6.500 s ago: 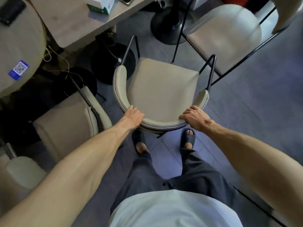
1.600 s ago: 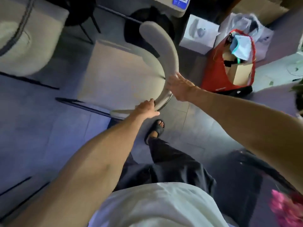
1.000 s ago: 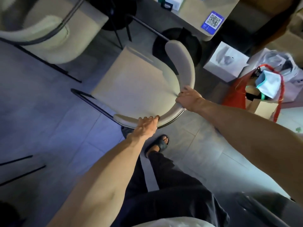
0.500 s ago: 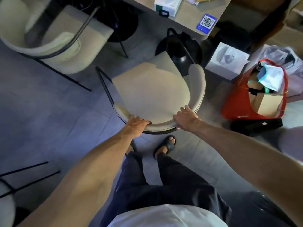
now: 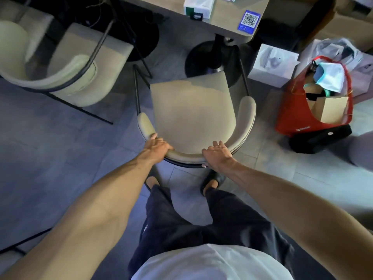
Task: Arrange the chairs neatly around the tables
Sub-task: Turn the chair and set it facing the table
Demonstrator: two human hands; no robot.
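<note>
A beige chair (image 5: pixel 191 112) with a curved backrest and thin black legs stands straight in front of me, its seat facing the table (image 5: pixel 228 19). The seat's front edge lies just below the table's near edge, by the black round table base (image 5: pixel 203 59). My left hand (image 5: pixel 156 147) grips the left part of the backrest. My right hand (image 5: pixel 217 153) grips the right part of it. A second beige chair (image 5: pixel 66 63) stands to the left, turned at an angle.
A red bag (image 5: pixel 314 102) full of items and a white box (image 5: pixel 272 65) sit on the floor right of the chair. A white box (image 5: pixel 198 6) and a blue QR sticker (image 5: pixel 249 21) are on the table. Black chair legs (image 5: pixel 20 243) show at the lower left.
The chair has been turned so that its seat points at the table and pushed closer to it. Both hands have shifted along the backrest toward its middle.
</note>
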